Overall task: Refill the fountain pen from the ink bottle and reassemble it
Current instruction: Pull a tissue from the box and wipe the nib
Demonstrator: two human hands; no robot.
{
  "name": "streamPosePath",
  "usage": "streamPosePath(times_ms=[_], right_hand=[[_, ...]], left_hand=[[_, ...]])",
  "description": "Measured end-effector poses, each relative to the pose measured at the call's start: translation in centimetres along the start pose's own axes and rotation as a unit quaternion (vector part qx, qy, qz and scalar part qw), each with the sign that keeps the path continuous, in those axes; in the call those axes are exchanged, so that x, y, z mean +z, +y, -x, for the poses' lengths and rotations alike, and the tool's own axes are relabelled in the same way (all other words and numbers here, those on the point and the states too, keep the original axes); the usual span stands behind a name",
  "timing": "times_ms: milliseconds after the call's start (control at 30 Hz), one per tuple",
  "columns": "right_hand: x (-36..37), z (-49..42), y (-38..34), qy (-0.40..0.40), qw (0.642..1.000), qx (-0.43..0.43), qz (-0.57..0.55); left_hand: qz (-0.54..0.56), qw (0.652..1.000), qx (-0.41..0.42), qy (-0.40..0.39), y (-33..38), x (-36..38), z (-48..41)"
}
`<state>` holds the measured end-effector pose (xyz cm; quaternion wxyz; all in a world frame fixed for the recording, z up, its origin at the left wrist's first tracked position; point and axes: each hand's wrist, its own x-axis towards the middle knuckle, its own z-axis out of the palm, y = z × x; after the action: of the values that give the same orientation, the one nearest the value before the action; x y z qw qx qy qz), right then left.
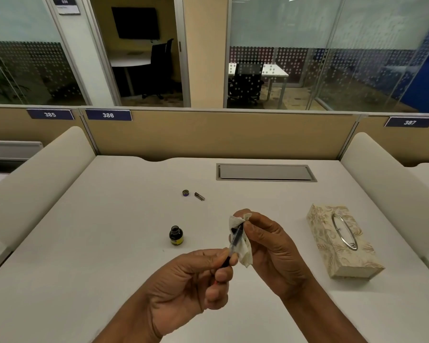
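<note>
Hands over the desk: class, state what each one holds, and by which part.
Left hand pinches the pen's ink section by its lower, near end. Right hand holds a stained tissue wrapped round the upper end.

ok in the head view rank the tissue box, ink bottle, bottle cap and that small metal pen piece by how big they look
1. tissue box, by far the largest
2. ink bottle
3. small metal pen piece and bottle cap: they look about alike and lie farther from the camera, so I won't rank them.
</note>
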<state>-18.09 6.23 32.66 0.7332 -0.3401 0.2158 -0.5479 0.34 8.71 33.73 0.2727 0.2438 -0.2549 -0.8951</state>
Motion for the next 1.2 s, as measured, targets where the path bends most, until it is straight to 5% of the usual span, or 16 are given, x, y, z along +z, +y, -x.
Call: streamPosePath(times_ms=[467,700,933,1200], right_hand=[[0.8,1.7,1.3,0.007,0.998,-0.009,-0.066],[1.1,2.2,1.3,0.042,0.998,-0.028,-0.031],[1.7,2.6,1.0,0.038,0.998,-0.045,-0.016],[1.9,3.1,0.8,0.075,0.995,-0.057,0.014]], left_hand=[[0.070,0.994,-0.036,-0.078,-0.9,0.5,1.0],[-0.106,0.993,0.018,0.050,-0.5,0.9,1.8],[-0.037,0.999,-0.022,0.020,-0.1,1.3,2.4],[-0.179,0.980,0.033,0.084,0.1,1.8,2.9]])
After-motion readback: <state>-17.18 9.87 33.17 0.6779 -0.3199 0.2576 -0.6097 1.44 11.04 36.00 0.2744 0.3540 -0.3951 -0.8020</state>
